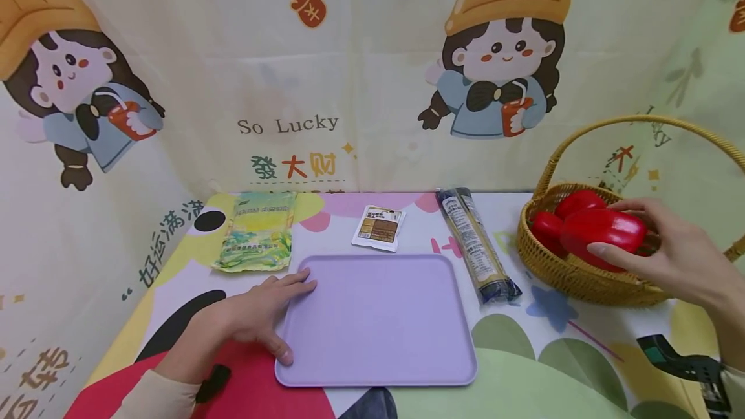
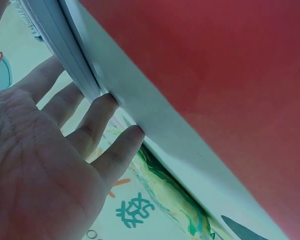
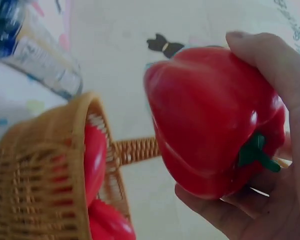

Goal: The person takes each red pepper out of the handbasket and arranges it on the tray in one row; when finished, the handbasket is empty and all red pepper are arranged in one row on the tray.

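Note:
A red bell pepper with a green stem (image 3: pixel 210 120) is gripped between the thumb and fingers of my right hand (image 1: pixel 681 257), at the wicker basket (image 1: pixel 559 277). More red peppers (image 1: pixel 547 231) lie in the basket, also seen in the right wrist view (image 3: pixel 95 165). My left hand (image 1: pixel 256 312) rests at the left edge of the purple tray (image 1: pixel 378 322), thumb and fingers spread. The left wrist view shows this hand (image 2: pixel 65 140) with its fingertips against the tray's edge.
Behind the tray lie a green and yellow packet (image 1: pixel 259 231) and a small white and brown sachet (image 1: pixel 378 228). A long dark-ended package (image 1: pixel 477 247) lies between tray and basket. The basket's tall handle (image 1: pixel 634 118) arches over it.

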Demonstrator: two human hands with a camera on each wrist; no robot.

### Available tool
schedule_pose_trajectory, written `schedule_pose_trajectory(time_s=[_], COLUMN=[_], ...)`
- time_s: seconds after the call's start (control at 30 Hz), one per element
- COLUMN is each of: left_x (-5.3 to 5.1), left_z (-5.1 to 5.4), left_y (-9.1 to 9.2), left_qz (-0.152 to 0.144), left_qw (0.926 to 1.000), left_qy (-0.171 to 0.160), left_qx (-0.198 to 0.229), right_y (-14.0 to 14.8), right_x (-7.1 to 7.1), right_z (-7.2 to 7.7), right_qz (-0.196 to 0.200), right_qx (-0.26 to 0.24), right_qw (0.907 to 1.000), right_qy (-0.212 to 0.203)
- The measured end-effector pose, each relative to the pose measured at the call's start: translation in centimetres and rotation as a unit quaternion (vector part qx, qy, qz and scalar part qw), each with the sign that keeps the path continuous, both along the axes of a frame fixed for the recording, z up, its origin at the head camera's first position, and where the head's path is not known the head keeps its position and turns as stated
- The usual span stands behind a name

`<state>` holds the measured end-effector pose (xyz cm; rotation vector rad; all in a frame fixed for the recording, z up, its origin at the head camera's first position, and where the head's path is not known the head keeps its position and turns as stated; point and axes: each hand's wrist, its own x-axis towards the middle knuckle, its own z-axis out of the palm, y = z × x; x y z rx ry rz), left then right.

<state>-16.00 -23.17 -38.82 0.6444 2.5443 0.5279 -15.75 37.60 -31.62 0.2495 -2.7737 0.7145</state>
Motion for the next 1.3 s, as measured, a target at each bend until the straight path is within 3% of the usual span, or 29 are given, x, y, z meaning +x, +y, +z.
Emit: schedule_pose_trajectory(time_s=[0.37,0.63,0.83,1.07,1.13,1.3], left_x=[0.0,0.4,0.4,0.1,0.0,-0.2], left_z=[0.1,-0.5,-0.5,-0.1,-0.2,-0.3], left_y=[0.1,-0.7,-0.6,-0.1,-0.1,0.0], left_qz=[0.023,0.016,0.017,0.024,0.026,0.015], left_qw=[0.9995,0.9999,0.9996,0.9997,0.9996,0.9998], left_qy=[-0.023,-0.001,-0.001,-0.006,-0.006,-0.002], left_qx=[-0.002,0.005,0.024,0.008,0.005,0.012], right_y=[-3.7,-7.2,-8.8,-9.9,-10.3,-10.3], right_x=[0.0,-0.5,-1.2,-2.1,-2.3,-2.4], right_z=[1.0,2.5,2.7,2.6,2.7,3.4], right_qz=[0.076,0.127,0.140,0.207,0.212,0.187], right_qx=[-0.032,-0.054,-0.069,-0.033,-0.029,-0.062], right_qw=[0.9958,0.9898,0.9876,0.9754,0.9738,0.9789], right_qy=[0.040,0.036,0.022,0.068,0.077,0.053])
